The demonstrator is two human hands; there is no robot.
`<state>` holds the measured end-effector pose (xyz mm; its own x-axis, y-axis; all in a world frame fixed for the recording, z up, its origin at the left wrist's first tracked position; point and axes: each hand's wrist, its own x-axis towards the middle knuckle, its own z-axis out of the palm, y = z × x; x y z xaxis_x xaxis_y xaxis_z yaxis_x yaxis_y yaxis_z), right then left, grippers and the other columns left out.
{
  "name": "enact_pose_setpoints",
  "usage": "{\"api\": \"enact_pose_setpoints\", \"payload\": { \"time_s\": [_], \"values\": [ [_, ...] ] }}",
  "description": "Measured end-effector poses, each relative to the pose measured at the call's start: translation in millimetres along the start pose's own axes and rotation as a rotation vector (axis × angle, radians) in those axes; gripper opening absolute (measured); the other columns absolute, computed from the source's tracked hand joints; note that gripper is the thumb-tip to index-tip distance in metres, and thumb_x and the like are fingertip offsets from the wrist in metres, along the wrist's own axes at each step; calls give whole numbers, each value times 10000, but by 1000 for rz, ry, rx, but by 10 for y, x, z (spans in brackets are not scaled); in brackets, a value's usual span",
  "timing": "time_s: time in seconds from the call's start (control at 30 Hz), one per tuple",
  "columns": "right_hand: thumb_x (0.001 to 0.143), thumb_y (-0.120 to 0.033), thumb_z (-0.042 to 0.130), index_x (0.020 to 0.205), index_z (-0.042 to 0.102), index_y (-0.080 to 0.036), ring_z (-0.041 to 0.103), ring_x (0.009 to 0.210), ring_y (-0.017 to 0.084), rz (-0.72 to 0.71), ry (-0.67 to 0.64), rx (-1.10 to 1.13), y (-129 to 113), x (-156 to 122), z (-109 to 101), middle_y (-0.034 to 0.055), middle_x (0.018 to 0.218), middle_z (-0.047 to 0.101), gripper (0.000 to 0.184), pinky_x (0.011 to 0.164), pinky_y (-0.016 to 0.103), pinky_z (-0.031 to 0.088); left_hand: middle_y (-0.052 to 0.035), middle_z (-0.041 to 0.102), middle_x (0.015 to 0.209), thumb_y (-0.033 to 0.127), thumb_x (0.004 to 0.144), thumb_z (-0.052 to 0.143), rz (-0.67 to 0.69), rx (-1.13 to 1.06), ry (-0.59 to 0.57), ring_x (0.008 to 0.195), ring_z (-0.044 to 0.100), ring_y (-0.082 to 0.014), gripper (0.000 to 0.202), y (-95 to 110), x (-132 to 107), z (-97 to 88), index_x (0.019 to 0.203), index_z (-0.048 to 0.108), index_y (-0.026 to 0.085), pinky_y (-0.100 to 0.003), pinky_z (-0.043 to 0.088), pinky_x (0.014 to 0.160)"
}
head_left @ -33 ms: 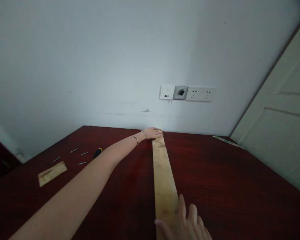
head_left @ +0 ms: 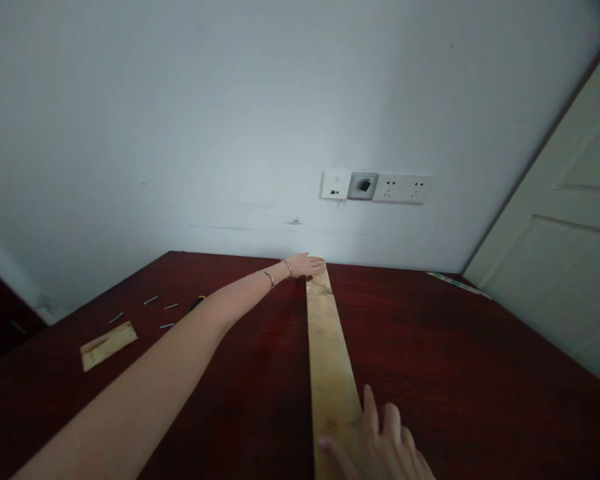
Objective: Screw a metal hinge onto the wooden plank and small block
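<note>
A long, pale wooden board (head_left: 333, 353) lies flat on the dark red table, running from the wall side down to the bottom edge of the view. At its far end rests my left hand (head_left: 305, 265), fingers stretched out over the wood and nothing gripped. My right hand (head_left: 387, 443) is at the near end, fingers spread along the right edge and the thumb over the top face. The lower part of this hand is cut off by the frame.
A short wooden piece (head_left: 109, 347) lies at the left, near several thin metal bits (head_left: 151, 301). A black and yellow object (head_left: 197, 303) is partly hidden behind my left forearm. A narrow strip (head_left: 457, 285) lies at the back right, by the door (head_left: 570, 233). Sockets (head_left: 363, 186) line the wall.
My right hand has shifted slightly right, its thumb moving in from the board's left edge. The left hand stays at the far end. The view has shifted a little.
</note>
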<state>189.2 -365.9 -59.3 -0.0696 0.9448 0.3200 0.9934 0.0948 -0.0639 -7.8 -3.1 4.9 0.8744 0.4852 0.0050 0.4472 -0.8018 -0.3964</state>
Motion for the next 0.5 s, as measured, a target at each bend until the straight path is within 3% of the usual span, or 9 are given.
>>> {"api": "enact_pose_setpoints", "payload": {
  "time_s": [0.1, 0.2, 0.33, 0.43, 0.5],
  "values": [
    [808, -662, 465, 1220, 599, -217, 651, 793, 348, -212, 194, 16, 267, 243, -203, 217, 1064, 633, 621, 556, 464, 561, -99, 334, 1512, 36, 769, 470, -110, -14, -17, 1374, 334, -218, 689, -143, -339, -187, 1417, 332, 223, -424, 296, 1078],
    [811, -625, 513, 1221, 587, -130, 586, 980, 387, -380, 339, 21, 333, 630, -482, 240, 1225, 568, 647, 743, 537, 551, -111, 332, 1509, 124, 801, 491, -325, -88, 54, 1377, 320, -224, 632, -350, -849, -402, 1409, 333, 189, -410, 254, 1113],
    [832, -387, 617, 1251, 566, -170, 485, 1143, 331, -641, 237, 128, 117, 1209, -688, 153, 1370, 501, 475, 922, 512, 490, -154, 442, 1397, 193, 837, 492, -705, -203, 237, 1277, 408, -196, 502, -559, -1797, -611, 1318, 412, 73, -314, 288, 1093],
    [841, -189, 591, 1240, 585, -195, 409, 1227, 299, -807, 123, 198, -221, 1624, -684, 95, 1448, 445, 400, 998, 484, 436, -111, 522, 1264, 169, 860, 445, -792, -206, 231, 1180, 435, -164, 332, -558, -2589, -744, 1167, 521, 69, -298, 287, 1077],
    [858, -185, 565, 1230, 595, -192, 419, 1202, 267, -921, 76, 292, -527, 1874, -639, 77, 1422, 485, 373, 1026, 474, 408, -85, 554, 1185, 172, 853, 463, -832, -195, 186, 1121, 444, -157, 275, -489, -3085, -843, 1094, 555, 77, -302, 300, 1058]
  ]
}}
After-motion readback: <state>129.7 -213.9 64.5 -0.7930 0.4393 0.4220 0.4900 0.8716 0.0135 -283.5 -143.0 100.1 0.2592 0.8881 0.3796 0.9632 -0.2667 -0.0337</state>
